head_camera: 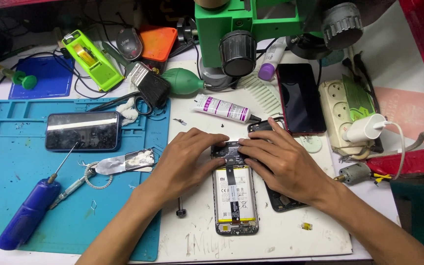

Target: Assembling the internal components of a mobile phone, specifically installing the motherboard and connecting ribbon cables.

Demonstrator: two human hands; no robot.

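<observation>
An opened phone lies back-up on a white mat, its white battery and black boards exposed. My left hand and my right hand both rest over its top end, fingertips pressing on the dark upper board. Whether a small part sits under the fingers is hidden. A black phone back cover lies partly under my right hand, just right of the opened phone.
A blue work mat at left carries a phone, a blue screwdriver, tweezers and a metal spatula. Behind: glue tube, brush, green blower, red-edged phone, power strip, green microscope stand.
</observation>
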